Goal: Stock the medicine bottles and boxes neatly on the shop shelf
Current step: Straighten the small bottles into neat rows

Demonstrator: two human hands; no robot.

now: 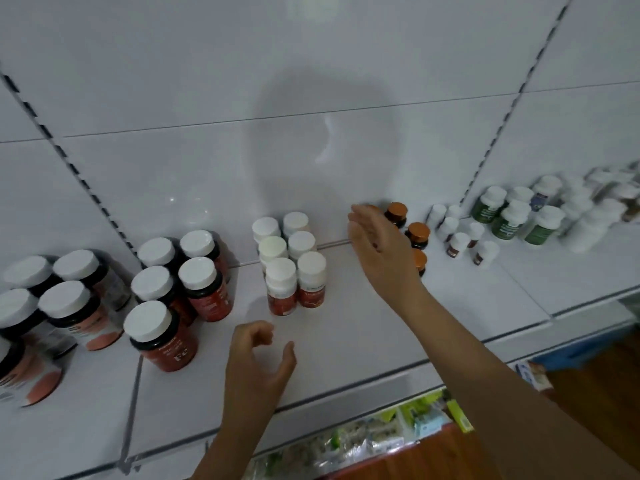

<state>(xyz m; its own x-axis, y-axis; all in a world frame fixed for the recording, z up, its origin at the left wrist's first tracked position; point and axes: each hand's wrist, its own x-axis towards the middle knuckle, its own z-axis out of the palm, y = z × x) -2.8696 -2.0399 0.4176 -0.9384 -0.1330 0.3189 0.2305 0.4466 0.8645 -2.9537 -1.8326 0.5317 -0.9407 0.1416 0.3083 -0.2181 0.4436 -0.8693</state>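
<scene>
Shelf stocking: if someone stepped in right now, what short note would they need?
Left hand: loosely curled, holding nothing, above the white metal shelf.
Right hand: open, reaching toward the small dark bottles with orange caps.
Done: small red-labelled bottles with white caps stand in two tidy rows; large red bottles with white lids are grouped on the left.
Left: the orange-capped bottles look loosely spaced; straighten them, probably.

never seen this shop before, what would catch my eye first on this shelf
Two bare hands hover over the white shelf: the right hand reaches, fingers straight, toward the orange-capped bottles at the back, while the left hand hangs loosely curled near the front edge, holding nothing. Left of them stand big red bottles with white caps.
</scene>
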